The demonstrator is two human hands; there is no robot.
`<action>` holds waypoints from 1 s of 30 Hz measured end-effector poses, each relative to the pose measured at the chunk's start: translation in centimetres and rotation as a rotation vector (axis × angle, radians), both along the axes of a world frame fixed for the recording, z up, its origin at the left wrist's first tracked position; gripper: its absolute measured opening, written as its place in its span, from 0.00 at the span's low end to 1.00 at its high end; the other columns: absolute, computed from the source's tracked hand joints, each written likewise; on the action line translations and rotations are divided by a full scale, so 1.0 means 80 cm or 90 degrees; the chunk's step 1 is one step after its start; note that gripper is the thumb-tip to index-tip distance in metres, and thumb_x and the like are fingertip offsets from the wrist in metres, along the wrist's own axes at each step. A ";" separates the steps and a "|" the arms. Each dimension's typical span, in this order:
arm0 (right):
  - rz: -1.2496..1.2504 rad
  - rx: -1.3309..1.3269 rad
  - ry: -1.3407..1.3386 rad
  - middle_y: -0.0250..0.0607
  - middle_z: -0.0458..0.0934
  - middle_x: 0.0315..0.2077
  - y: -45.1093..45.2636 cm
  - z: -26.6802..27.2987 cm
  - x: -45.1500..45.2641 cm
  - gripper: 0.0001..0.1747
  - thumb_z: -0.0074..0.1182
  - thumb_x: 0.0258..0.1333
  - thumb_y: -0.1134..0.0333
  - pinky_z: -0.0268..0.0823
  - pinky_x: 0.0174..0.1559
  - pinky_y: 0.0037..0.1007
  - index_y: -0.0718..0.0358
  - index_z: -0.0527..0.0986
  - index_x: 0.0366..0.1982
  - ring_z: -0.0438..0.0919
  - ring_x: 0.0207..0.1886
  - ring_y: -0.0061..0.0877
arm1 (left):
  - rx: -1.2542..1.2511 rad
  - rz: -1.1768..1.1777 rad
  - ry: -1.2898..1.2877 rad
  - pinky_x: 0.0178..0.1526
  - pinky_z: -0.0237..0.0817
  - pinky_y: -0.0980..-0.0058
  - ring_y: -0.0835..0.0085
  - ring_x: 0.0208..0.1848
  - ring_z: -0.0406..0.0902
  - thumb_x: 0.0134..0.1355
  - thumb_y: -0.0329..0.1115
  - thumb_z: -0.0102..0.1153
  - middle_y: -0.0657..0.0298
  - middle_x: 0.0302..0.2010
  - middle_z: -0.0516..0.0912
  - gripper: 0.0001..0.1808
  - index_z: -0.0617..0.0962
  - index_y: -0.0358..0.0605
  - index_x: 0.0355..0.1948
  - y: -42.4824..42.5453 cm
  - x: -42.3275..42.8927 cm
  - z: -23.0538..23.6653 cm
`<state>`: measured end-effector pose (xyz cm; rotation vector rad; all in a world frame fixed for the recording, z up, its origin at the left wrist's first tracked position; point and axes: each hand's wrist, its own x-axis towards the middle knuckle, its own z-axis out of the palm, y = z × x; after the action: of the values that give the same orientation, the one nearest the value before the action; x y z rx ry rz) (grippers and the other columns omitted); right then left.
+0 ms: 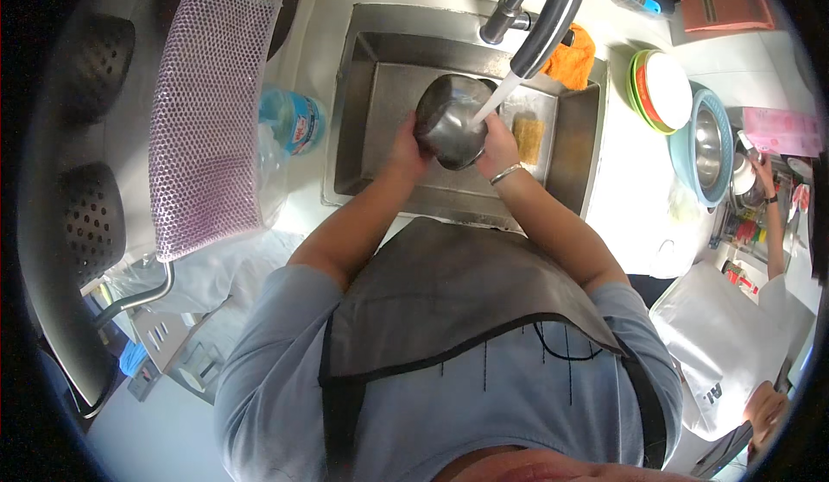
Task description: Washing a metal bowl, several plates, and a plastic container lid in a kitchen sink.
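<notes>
My left hand [409,148] and my right hand [500,148] grip a dark, shiny rounded vessel [450,119] from its two sides. It is held above the floor of a stainless steel sink [395,100]. Water from the black and chrome faucet [547,35] streams down onto its right part. Whether the bowl-like vessel faces up or down, I cannot tell. A yellow-brown scouring sponge [529,139] lies in the sink, to the right of my right hand. Part of a dark object shows behind the vessel's upper right edge.
An orange cloth [573,58] hangs over the sink's back right corner. To the right stand stacked bowls [667,93] and a light-blue basin [683,139]. A plastic bottle [301,123] stands left, beside a hanging mesh cloth [207,119]. Another person's arm [774,229] reaches toward shelves at far right.
</notes>
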<state>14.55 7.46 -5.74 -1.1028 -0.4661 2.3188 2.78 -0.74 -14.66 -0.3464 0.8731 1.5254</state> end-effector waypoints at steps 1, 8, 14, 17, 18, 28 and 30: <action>-0.001 -0.001 0.000 0.43 0.73 0.44 0.002 0.000 0.001 0.26 0.43 0.59 0.50 0.62 0.53 0.39 0.65 0.68 0.47 0.74 0.45 0.35 | -0.014 0.040 0.003 0.57 0.58 0.65 0.66 0.53 0.69 0.63 0.54 0.38 0.60 0.51 0.72 0.27 0.69 0.44 0.53 0.000 0.018 0.007; -0.083 -0.099 -0.011 0.38 0.72 0.48 0.002 -0.021 0.018 0.23 0.39 0.62 0.50 0.61 0.54 0.39 0.58 0.68 0.49 0.71 0.50 0.32 | -0.047 -0.002 0.081 0.54 0.61 0.62 0.61 0.52 0.70 0.64 0.54 0.36 0.53 0.52 0.70 0.31 0.65 0.38 0.56 0.005 0.027 -0.020; -0.110 -0.052 -0.009 0.46 0.70 0.47 0.005 -0.047 0.034 0.27 0.44 0.59 0.51 0.62 0.53 0.41 0.67 0.66 0.49 0.71 0.49 0.36 | -0.075 -0.054 -0.034 0.56 0.60 0.59 0.62 0.55 0.69 0.66 0.52 0.31 0.56 0.53 0.71 0.27 0.66 0.44 0.55 0.024 0.050 0.024; -0.111 -0.004 -0.054 0.47 0.71 0.45 0.008 -0.053 0.037 0.27 0.45 0.59 0.51 0.64 0.50 0.40 0.69 0.67 0.48 0.73 0.46 0.35 | -0.223 -0.099 0.051 0.56 0.60 0.56 0.61 0.55 0.69 0.66 0.52 0.31 0.55 0.54 0.70 0.27 0.65 0.44 0.56 0.032 0.066 0.046; -0.117 -0.004 -0.066 0.47 0.72 0.43 0.009 -0.051 0.035 0.27 0.46 0.58 0.51 0.65 0.48 0.39 0.70 0.67 0.47 0.74 0.44 0.35 | -0.222 -0.099 0.052 0.56 0.60 0.56 0.61 0.55 0.69 0.66 0.52 0.31 0.55 0.54 0.70 0.27 0.65 0.44 0.56 0.032 0.064 0.040; 0.037 0.239 -0.312 0.43 0.74 0.32 -0.020 -0.049 0.022 0.29 0.48 0.56 0.48 0.66 0.37 0.30 0.72 0.71 0.38 0.73 0.33 0.26 | -0.082 -0.100 -0.023 0.50 0.66 0.54 0.58 0.49 0.74 0.64 0.51 0.32 0.56 0.49 0.74 0.25 0.69 0.44 0.52 0.010 0.040 0.019; 0.062 0.187 -0.300 0.41 0.75 0.31 -0.013 -0.048 0.021 0.28 0.49 0.55 0.48 0.65 0.35 0.29 0.72 0.72 0.37 0.72 0.31 0.24 | -0.094 -0.080 0.013 0.48 0.68 0.55 0.59 0.47 0.75 0.65 0.50 0.31 0.56 0.48 0.75 0.25 0.70 0.44 0.50 0.010 0.044 0.025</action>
<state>16.25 6.42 -9.58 -1.4985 -1.0207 1.9700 6.32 0.04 -12.66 -0.3763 1.0092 1.3540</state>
